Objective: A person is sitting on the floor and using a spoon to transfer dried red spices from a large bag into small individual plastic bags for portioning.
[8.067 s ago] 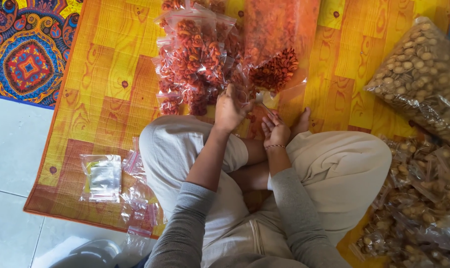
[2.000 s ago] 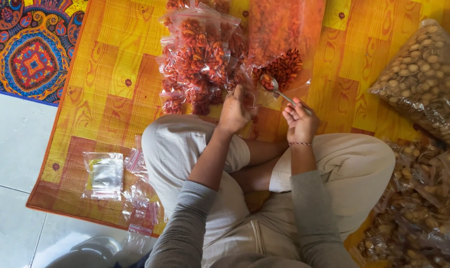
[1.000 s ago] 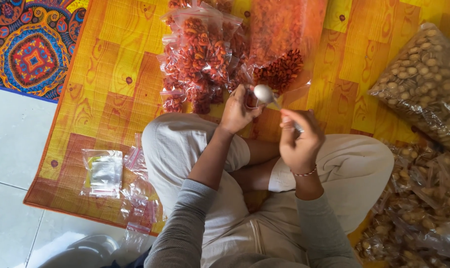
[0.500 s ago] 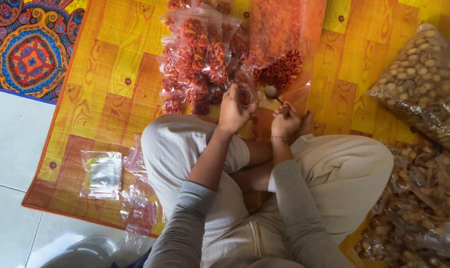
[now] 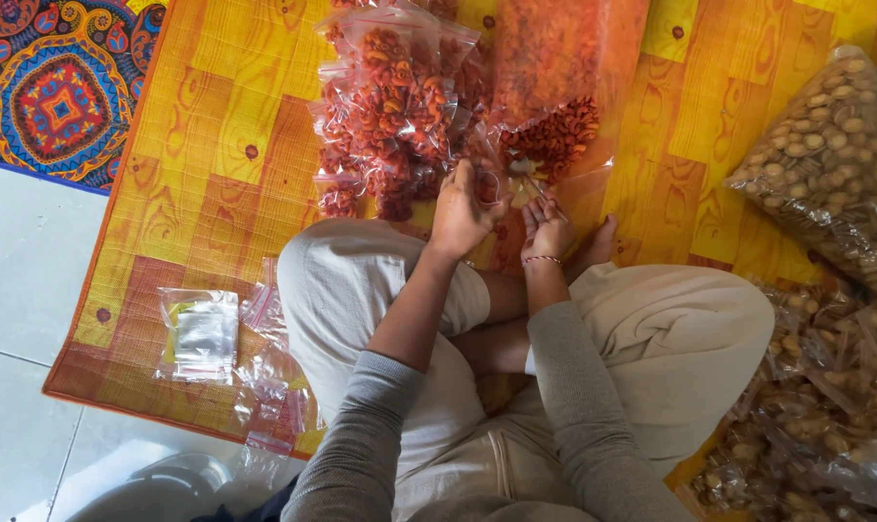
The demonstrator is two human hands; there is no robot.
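Note:
I sit cross-legged on an orange and yellow mat [image 5: 216, 145]. My left hand [image 5: 461, 211] grips the mouth of a small clear bag [image 5: 490, 184] in front of my knees. My right hand [image 5: 547, 227] is right beside it and holds a metal spoon [image 5: 523, 170], its bowl pointing at the mouth of a large open plastic bag of orange-red snack pieces [image 5: 555, 97]. A heap of small filled packets of the same red snack [image 5: 395, 97] lies just beyond my left hand.
Empty small clear bags [image 5: 202, 331] and more loose ones [image 5: 276, 387] lie by my left knee. A big bag of tan nuts [image 5: 825, 164] and several small nut packets [image 5: 825, 406] fill the right side. A patterned rug [image 5: 52, 87] and tiled floor [image 5: 13, 290] lie to the left.
My right hand, raised with the spoon a second ago, has come down and forward to the big bag's mouth beside my left hand. The left hand has stayed put.

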